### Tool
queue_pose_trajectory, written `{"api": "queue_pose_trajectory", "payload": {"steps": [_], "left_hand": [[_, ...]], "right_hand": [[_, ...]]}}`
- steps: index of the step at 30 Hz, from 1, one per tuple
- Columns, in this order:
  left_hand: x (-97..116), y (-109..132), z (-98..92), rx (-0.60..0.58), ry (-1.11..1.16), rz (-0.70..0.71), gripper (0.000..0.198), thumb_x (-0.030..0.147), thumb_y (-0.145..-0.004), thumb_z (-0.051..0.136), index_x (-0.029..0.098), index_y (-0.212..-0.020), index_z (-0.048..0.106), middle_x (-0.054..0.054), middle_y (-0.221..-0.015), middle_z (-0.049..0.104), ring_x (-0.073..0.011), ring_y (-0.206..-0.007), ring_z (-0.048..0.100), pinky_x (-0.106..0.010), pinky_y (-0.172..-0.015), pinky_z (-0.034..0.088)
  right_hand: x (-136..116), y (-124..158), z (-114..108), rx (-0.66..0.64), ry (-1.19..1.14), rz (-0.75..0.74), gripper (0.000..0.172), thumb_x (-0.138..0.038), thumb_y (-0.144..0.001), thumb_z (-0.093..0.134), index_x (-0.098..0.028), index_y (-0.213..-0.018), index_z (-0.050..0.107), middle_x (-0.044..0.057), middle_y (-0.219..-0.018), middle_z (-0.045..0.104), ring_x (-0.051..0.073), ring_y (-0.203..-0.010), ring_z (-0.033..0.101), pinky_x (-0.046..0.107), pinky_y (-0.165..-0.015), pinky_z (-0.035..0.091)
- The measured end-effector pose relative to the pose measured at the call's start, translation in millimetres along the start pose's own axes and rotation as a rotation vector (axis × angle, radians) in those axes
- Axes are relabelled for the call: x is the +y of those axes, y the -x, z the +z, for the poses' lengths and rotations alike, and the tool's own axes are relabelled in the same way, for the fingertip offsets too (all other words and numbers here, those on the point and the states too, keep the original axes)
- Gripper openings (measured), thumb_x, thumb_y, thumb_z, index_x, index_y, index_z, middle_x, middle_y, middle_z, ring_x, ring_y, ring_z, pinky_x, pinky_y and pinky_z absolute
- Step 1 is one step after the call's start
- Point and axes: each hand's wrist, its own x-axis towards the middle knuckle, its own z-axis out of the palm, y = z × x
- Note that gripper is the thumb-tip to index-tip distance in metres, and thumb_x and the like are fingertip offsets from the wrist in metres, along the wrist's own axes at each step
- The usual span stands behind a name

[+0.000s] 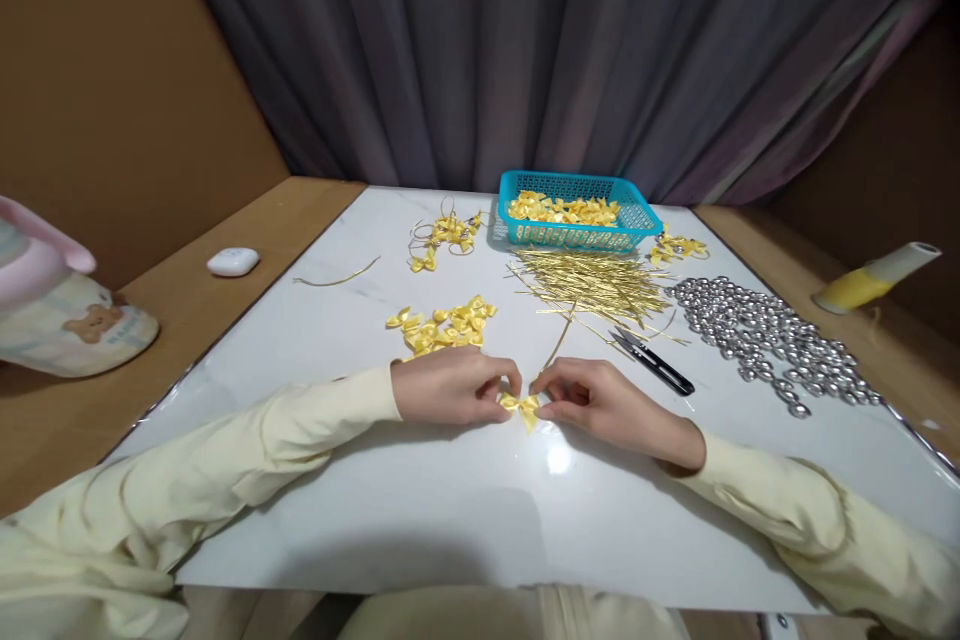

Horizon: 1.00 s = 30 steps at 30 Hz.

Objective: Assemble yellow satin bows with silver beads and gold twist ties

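Note:
A small yellow ribbon bow (528, 412) is pinched between my two hands, low over the middle of the white board. My left hand (459, 387) has thumb and fingertips closed on its left loop. On the bow's right side, my right hand (596, 400) is closed in a pinch. A gold wire tie (559, 335) runs up and away from near the right fingertips; whether they grip it too, I cannot tell. Just beyond my left hand lies a loose pile of yellow bows (448, 324). Black thread snips (654, 362) rest beyond my right hand.
A blue basket (634, 238) of yellow bows stands at the back, before a heap of gold ties (600, 285). Silver beads (757, 335) spread at right. Bows with looped ties (450, 232) lie back left. A bottle (82, 325), white case (233, 262) and yellow tube (862, 285) flank the board.

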Motion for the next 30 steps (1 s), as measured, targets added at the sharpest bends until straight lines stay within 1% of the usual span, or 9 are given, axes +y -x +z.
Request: {"api": "queue_pose_trajectory", "payload": {"steps": [4,7,10,13,18,20,25,30], "left_hand": [[-9.3,-4.0,-1.5,-0.055,0.105,0.018,0.016,0.025,-0.078,0.057,0.015,-0.090,0.056,0.006,-0.058,0.052,-0.0075,-0.050,0.045,-0.017,-0.050,0.031],[-10.0,-4.5,0.0,-0.057,0.132,0.011,0.016,0.024,-0.078,0.057,0.016,-0.091,0.053,0.007,-0.057,0.050,-0.0076,-0.050,0.045,-0.016,-0.050,0.031],[-8.1,-4.5,2.5,-0.035,0.141,0.006,0.017,0.024,-0.078,0.057,0.016,-0.092,0.051,0.007,-0.057,0.050,-0.0079,-0.050,0.045,-0.017,-0.049,0.030],[-7.1,-5.2,4.1,-0.014,0.166,-0.002,0.016,0.025,-0.078,0.057,0.017,-0.091,0.050,0.007,-0.057,0.051,-0.0081,-0.050,0.045,-0.017,-0.050,0.030],[-11.0,-6.7,0.3,-0.079,0.302,-0.030,0.015,0.027,-0.082,0.054,0.017,-0.091,0.048,0.007,-0.052,0.055,-0.0077,-0.044,0.046,-0.016,-0.047,0.033],[-12.6,-7.0,-1.6,-0.080,0.291,-0.041,0.014,0.026,-0.081,0.055,0.017,-0.090,0.049,0.006,-0.052,0.055,-0.0075,-0.043,0.045,-0.016,-0.047,0.033],[-10.7,-7.0,-2.1,-0.064,0.226,-0.058,0.016,0.026,-0.078,0.059,0.017,-0.089,0.050,0.007,-0.049,0.053,-0.0087,-0.046,0.048,-0.017,-0.050,0.034],[-8.5,-6.1,0.4,-0.055,0.232,-0.018,0.013,0.024,-0.080,0.056,0.018,-0.090,0.050,0.008,-0.049,0.052,-0.0083,-0.046,0.048,-0.016,-0.051,0.035]], "right_hand": [[-1.4,-0.4,-0.3,-0.009,-0.031,0.015,0.015,-0.028,-0.078,0.061,-0.016,-0.088,0.061,-0.004,-0.062,0.046,0.008,-0.054,0.039,0.021,-0.051,0.031],[-2.0,-0.9,-0.3,-0.016,-0.066,0.024,0.015,-0.027,-0.078,0.060,-0.016,-0.089,0.060,-0.004,-0.062,0.045,0.008,-0.052,0.038,0.020,-0.050,0.030],[-2.5,-1.3,-1.0,-0.005,-0.069,0.001,0.017,-0.025,-0.080,0.058,-0.018,-0.095,0.060,-0.002,-0.071,0.049,0.007,-0.053,0.038,0.020,-0.050,0.032],[-2.0,-1.6,-1.6,0.014,-0.035,-0.050,0.015,-0.025,-0.083,0.054,-0.019,-0.095,0.061,0.002,-0.083,0.052,0.008,-0.058,0.043,0.021,-0.054,0.035],[0.9,-1.5,1.5,0.001,0.030,-0.083,0.012,-0.027,-0.082,0.057,-0.019,-0.089,0.062,0.002,-0.085,0.053,0.009,-0.062,0.045,0.022,-0.057,0.036],[0.8,-1.0,3.5,0.013,0.063,-0.091,0.011,-0.024,-0.080,0.059,-0.019,-0.090,0.060,0.001,-0.086,0.053,0.009,-0.061,0.045,0.022,-0.058,0.036],[-1.2,-0.9,6.0,0.035,0.116,-0.083,0.012,-0.020,-0.078,0.061,-0.018,-0.088,0.056,0.001,-0.086,0.051,0.009,-0.060,0.044,0.022,-0.058,0.036],[-2.1,-3.1,5.1,0.034,0.121,-0.094,0.012,-0.017,-0.077,0.061,-0.018,-0.087,0.054,0.000,-0.082,0.050,0.009,-0.062,0.044,0.022,-0.057,0.035]]}}
